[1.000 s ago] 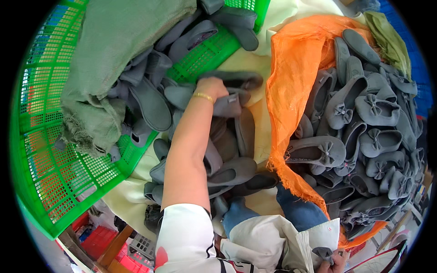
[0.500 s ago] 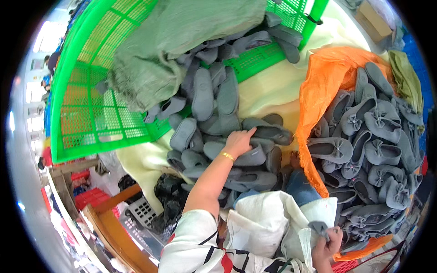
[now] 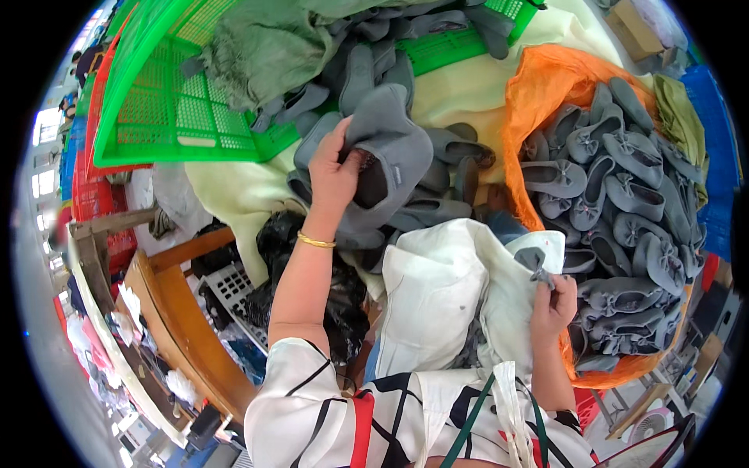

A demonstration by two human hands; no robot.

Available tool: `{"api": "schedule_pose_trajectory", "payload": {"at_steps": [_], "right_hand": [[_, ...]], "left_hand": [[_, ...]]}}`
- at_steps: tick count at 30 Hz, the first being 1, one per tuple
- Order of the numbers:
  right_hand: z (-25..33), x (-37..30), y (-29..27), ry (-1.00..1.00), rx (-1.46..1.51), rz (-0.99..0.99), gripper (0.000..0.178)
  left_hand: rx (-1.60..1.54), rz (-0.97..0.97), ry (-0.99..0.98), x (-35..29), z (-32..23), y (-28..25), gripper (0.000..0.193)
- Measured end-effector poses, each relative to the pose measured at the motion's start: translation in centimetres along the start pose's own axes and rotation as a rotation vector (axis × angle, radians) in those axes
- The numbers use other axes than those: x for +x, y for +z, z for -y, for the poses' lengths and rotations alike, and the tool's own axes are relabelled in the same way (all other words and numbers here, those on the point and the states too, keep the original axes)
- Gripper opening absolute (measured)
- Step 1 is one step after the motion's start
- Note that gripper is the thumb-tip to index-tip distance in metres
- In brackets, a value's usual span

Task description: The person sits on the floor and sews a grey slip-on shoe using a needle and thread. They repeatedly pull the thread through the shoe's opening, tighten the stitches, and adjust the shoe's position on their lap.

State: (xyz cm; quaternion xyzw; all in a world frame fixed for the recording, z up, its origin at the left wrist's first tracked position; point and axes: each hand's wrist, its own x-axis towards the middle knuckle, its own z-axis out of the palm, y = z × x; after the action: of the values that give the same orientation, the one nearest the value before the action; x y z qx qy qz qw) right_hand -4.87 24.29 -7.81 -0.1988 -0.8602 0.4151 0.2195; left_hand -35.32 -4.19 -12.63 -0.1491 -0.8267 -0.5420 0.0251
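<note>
Grey slipper [image 3: 390, 156] lifted over the loose slipper heap [image 3: 437, 195], left hand [image 3: 334, 175] fingers clenched in its opening.
Looks soft felt, light, floppy, non-fragile; the collar rim seems the best hold. Orange sack [image 3: 546, 86] holds bow-topped pairs. Right hand [image 3: 552, 306] pinches a small grey bow [image 3: 534, 262] at the white bag [image 3: 445, 288].

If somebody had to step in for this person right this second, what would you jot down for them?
Left hand: lifted, gripping a grey slipper upper above the loose heap of grey pieces on the cream cloth.
Right hand: low, pinching a small grey bow piece at the edge of the white cloth bag.
Done: a stack of bow-trimmed grey slippers fills the orange sack on the right.
Left: the loose heap, plus more grey pieces spilling from the green basket.
</note>
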Motion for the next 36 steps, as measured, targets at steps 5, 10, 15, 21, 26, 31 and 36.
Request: {"api": "schedule_pose_trajectory", "payload": {"at_steps": [5,10,15,21,26,31,36], "right_hand": [[0.1,-0.7,-0.2,0.039,0.005,-0.004,0.02],[0.5,-0.6,0.2,0.053,0.057,-0.002,0.017],[0.1,-0.6,0.3,0.016,0.003,-0.004,0.017],[0.0,-0.7,0.5,0.003,0.034,-0.029,0.016],[1.1,-1.0,-0.1,-0.035,0.014,0.0,0.015],[0.4,-1.8,-0.4,0.007,0.179,0.011,0.013],[1.8,-3.9,-2.0,0.338,0.604,0.101,0.011]], "left_hand": [[0.029,0.025,-0.463,-5.6,5.3,-1.0,0.045],[0.476,0.316,-0.749,-13.6,11.8,3.0,0.063],[0.605,-0.022,-0.171,-14.8,9.8,3.1,0.046],[0.559,0.588,-0.365,-14.1,5.0,2.0,0.044],[0.492,0.463,0.153,-13.2,2.5,0.8,0.045],[0.301,0.154,0.145,-12.1,-7.3,-2.9,0.045],[-0.475,0.097,-0.467,-15.5,-13.1,-6.6,0.029]]}}
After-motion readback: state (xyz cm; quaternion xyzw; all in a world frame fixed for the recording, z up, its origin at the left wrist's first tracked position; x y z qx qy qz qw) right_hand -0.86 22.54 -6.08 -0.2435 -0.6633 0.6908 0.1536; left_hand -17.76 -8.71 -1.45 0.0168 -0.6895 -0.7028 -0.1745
